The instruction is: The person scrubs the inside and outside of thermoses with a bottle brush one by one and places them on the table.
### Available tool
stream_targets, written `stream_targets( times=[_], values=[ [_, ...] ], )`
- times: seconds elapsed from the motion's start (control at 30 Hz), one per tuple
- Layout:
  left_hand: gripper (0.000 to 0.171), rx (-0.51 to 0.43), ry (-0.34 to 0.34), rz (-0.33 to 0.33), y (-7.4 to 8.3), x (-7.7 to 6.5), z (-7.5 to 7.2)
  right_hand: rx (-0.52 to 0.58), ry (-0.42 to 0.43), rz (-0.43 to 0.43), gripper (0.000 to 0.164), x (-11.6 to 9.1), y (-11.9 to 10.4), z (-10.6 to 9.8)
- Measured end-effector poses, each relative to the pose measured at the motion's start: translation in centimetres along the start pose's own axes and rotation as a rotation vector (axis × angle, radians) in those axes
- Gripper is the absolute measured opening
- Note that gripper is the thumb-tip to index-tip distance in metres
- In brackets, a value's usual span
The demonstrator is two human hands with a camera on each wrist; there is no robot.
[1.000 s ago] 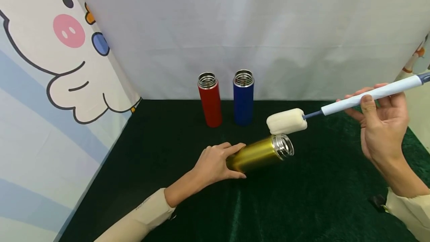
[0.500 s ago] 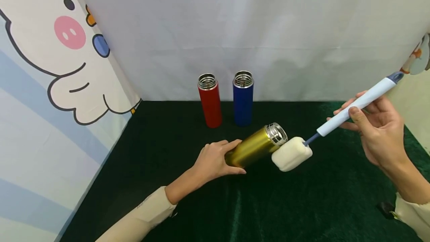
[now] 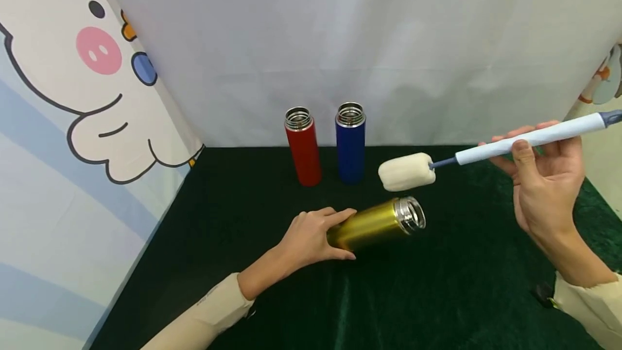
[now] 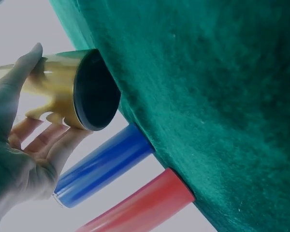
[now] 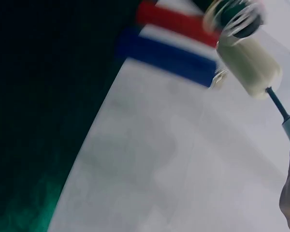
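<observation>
My left hand [image 3: 311,236] grips a gold steel bottle [image 3: 371,224] near its base, tilted so its uncapped mouth points right. In the left wrist view the thumb and fingers wrap round the gold bottle [image 4: 58,89], and its dark base shows. At the right, my right hand [image 3: 549,182] holds the pale blue handle of a bottle brush [image 3: 529,139] between thumb and fingers. The brush's white sponge head [image 3: 406,172] hovers just above the gold bottle's mouth, outside it. In the right wrist view the sponge head [image 5: 251,67] appears close to the blurred bottle mouth.
An uncapped red bottle [image 3: 305,150] and an uncapped blue bottle [image 3: 351,147] stand upright at the back of the dark green cloth [image 3: 233,193]. Behind them hangs a white curtain [image 3: 389,31]. A cartoon-printed panel [image 3: 53,139] borders the left side.
The sponge head dipped to the right of the gold bottle's mouth, then rose back above it as the handle levelled. The gold bottle tipped up slightly, then lowered again.
</observation>
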State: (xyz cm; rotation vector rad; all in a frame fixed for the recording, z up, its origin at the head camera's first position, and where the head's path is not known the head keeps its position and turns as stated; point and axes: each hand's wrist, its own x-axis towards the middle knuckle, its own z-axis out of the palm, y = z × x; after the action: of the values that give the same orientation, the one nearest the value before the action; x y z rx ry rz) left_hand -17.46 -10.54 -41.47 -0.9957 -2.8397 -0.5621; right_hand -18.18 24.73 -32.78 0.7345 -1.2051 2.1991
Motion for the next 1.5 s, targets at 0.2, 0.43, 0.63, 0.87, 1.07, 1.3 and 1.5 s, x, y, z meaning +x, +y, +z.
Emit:
stream_targets(
  times=[0.2,0.43,0.63,0.87,1.07,1.3,1.5],
  values=[
    [0.081,-0.009,0.038,-0.069,-0.3,-0.1,0.1,-0.15,0.019,-0.046,0.029,0.0,-0.4,-1.1],
    [0.079,-0.228,0.046,-0.136,-1.0,1.0,-0.5,-0.017,0.069,0.044,0.025,-0.3,-0.8,-1.3],
    [0.063,-0.907,-0.176,-0.268,-0.5,0.9,-0.7,0.3,0.193,0.255,0.011,-0.9,0.0,-1.2],
    [0.065,-1.493,-0.328,-0.264,0.5,0.1,0.2,0.471,0.16,0.618,0.013,-3.1,2.1,-2.7],
    [0.051,-1.789,-0.292,-0.235,0.8,0.1,-0.3,0.493,0.066,0.813,0.021,-4.5,3.1,-4.5],
    [0.043,-1.868,-0.263,-0.291,1.1,0.4,-0.4,0.405,-0.015,0.866,0.028,-4.9,3.7,-4.7],
    [0.051,-1.732,-0.366,-0.262,1.3,0.1,0.4,0.559,0.127,0.843,0.019,-3.3,4.0,-3.7]
  ],
)
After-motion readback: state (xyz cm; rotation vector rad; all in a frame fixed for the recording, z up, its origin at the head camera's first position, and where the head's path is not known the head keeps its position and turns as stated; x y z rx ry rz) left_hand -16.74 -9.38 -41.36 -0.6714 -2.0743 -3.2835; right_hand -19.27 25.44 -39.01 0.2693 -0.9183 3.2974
